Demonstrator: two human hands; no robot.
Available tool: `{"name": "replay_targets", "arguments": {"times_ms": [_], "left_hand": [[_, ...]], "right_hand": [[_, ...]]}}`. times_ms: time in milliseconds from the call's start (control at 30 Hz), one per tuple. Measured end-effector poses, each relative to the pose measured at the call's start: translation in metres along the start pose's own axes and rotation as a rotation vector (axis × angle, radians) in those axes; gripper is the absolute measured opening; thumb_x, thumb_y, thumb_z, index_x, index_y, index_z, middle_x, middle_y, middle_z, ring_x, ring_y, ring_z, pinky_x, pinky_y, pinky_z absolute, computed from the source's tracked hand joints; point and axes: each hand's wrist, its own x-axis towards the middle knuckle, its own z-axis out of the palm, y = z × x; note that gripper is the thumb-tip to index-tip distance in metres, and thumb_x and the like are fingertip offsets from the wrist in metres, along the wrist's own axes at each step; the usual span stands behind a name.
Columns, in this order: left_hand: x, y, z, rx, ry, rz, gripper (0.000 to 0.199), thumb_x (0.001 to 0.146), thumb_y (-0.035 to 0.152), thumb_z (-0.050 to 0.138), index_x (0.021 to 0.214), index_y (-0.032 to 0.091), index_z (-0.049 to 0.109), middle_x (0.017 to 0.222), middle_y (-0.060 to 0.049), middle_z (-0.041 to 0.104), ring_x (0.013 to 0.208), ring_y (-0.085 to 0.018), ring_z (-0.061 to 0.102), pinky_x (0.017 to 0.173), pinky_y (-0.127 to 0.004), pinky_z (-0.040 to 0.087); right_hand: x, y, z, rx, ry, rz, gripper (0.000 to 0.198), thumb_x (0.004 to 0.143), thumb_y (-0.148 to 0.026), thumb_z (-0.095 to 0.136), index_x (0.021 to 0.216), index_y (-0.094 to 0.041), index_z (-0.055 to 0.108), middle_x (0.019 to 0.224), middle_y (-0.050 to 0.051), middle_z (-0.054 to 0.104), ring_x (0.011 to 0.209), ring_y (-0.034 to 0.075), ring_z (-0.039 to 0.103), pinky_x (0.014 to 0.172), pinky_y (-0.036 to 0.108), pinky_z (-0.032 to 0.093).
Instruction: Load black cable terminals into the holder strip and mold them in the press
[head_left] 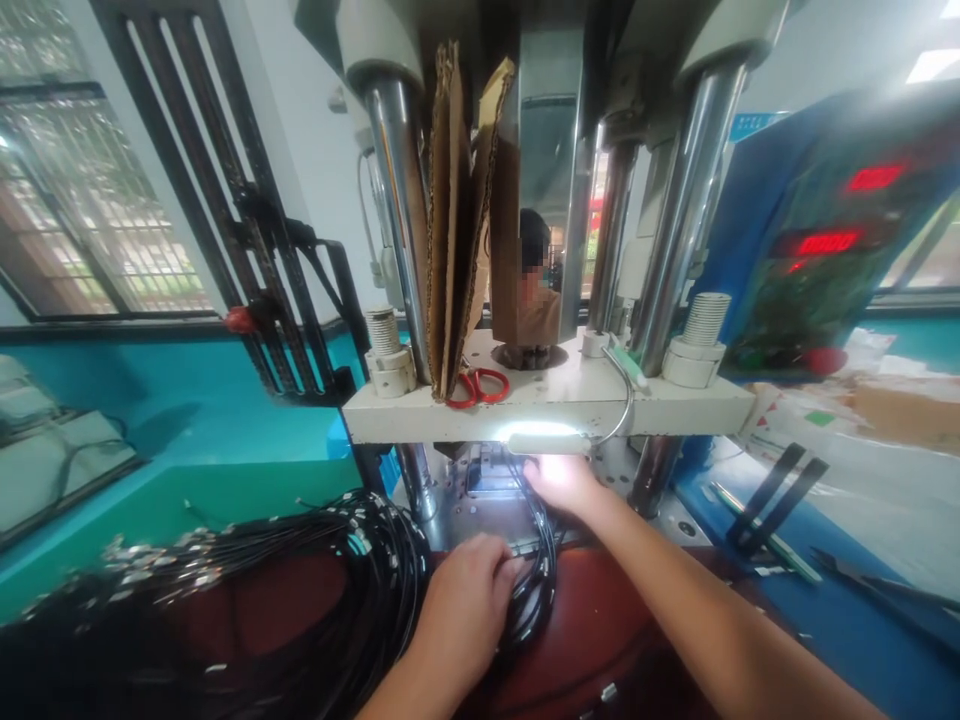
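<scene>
Two bare hands apart, both at a coiled bundle of thin black cables point(541, 580) lying at the front edge of the press, upper end running up under the plate, lower end looped over the red-brown tabletop point(600, 625)

Left hand point(469, 590): fingers curled, thumb and forefinger touching the left side of the bundle. Can't tell if strands are pinched

Right hand point(559, 482): reaches in below the thick cream-painted metal plate point(675, 412), just under the lit white lamp bar point(551, 437), fingertips near the top of the bundle. Glare on it, can't tell what it grips

Under the plate, left of the right hand: shiny rectangular metal block point(491, 480) on the perforated steel bed point(450, 515)

On the plate: brown corrugated cardboard sheets point(442, 230) standing upright at left, red-handled scissors point(489, 385) beside their foot, polished steel ram point(551, 165) above the round hole

Left of left hand: big heap of black cables with silver ends point(386, 545), partly over the green tray point(277, 490)

Right: blue control cabinet with red digit displays point(772, 220). Below it, on the blue work surface point(847, 625), black-handled pliers point(885, 580), two black flat bars point(776, 490) and a slim pale-green tool point(787, 552) near each other
</scene>
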Motion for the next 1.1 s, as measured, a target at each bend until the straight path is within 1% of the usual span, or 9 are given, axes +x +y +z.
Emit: {"name": "replay_targets", "arguments": {"times_ms": [67, 167, 367, 567, 767, 933, 1100], "left_hand": [[0.0, -0.001, 0.0, 0.0, -0.001, 0.007, 0.026, 0.093, 0.034, 0.04, 0.084, 0.022, 0.061, 0.085, -0.003, 0.061, 0.084, -0.019, 0.056, 0.073, -0.028, 0.036], [0.0, -0.002, 0.001, -0.004, 0.003, 0.015, 0.026, 0.093, 0.032, 0.038, 0.086, 0.023, 0.061, 0.086, -0.003, 0.061, 0.085, -0.019, 0.056, 0.073, -0.028, 0.037], [0.0, -0.001, -0.001, 0.013, -0.002, 0.008, 0.025, 0.092, 0.029, 0.039, 0.085, 0.022, 0.061, 0.086, -0.004, 0.061, 0.084, -0.019, 0.056, 0.073, -0.028, 0.037], [0.0, -0.002, -0.002, 0.009, 0.012, 0.017, 0.024, 0.092, 0.026, 0.038, 0.088, 0.022, 0.061, 0.089, -0.004, 0.061, 0.086, -0.019, 0.056, 0.075, -0.028, 0.037], [-0.001, -0.005, 0.0, 0.022, 0.015, 0.033, 0.025, 0.092, 0.026, 0.037, 0.088, 0.022, 0.061, 0.088, -0.004, 0.062, 0.085, -0.019, 0.057, 0.074, -0.028, 0.038], [0.0, -0.004, -0.003, 0.025, 0.02, 0.041, 0.024, 0.092, 0.026, 0.037, 0.087, 0.022, 0.06, 0.088, -0.004, 0.062, 0.086, -0.019, 0.057, 0.075, -0.029, 0.039], [0.001, -0.007, -0.006, 0.031, 0.045, 0.052, 0.025, 0.092, 0.025, 0.036, 0.09, 0.022, 0.06, 0.09, -0.005, 0.061, 0.089, -0.02, 0.057, 0.078, -0.03, 0.041]], "right_hand": [[0.003, 0.0, 0.002, -0.002, -0.034, 0.001, 0.03, 0.092, -0.035, 0.047, 0.109, -0.016, 0.064, 0.106, 0.009, 0.067, 0.098, 0.021, 0.061, 0.091, 0.038, 0.042], [0.007, -0.001, 0.004, -0.012, -0.054, 0.009, 0.03, 0.093, -0.039, 0.05, 0.106, -0.015, 0.062, 0.107, 0.008, 0.065, 0.097, 0.021, 0.061, 0.09, 0.043, 0.044], [0.005, -0.009, -0.001, -0.019, -0.043, 0.004, 0.028, 0.093, -0.036, 0.051, 0.109, -0.015, 0.06, 0.109, 0.007, 0.063, 0.099, 0.021, 0.06, 0.09, 0.044, 0.046], [0.009, -0.018, 0.002, -0.032, -0.08, -0.011, 0.029, 0.091, -0.035, 0.054, 0.113, -0.016, 0.058, 0.116, 0.008, 0.06, 0.101, 0.022, 0.059, 0.088, 0.045, 0.048], [0.012, -0.022, -0.002, -0.036, -0.081, -0.037, 0.026, 0.092, -0.033, 0.054, 0.11, -0.015, 0.059, 0.112, 0.007, 0.061, 0.097, 0.02, 0.061, 0.085, 0.043, 0.05], [0.013, -0.025, -0.001, -0.008, -0.088, -0.075, 0.028, 0.092, -0.032, 0.053, 0.116, -0.016, 0.057, 0.111, 0.007, 0.062, 0.094, 0.02, 0.062, 0.082, 0.041, 0.051], [0.016, -0.029, 0.004, 0.016, -0.066, -0.03, 0.027, 0.091, -0.032, 0.055, 0.112, -0.015, 0.058, 0.113, 0.008, 0.061, 0.096, 0.021, 0.061, 0.084, 0.042, 0.05]]}}
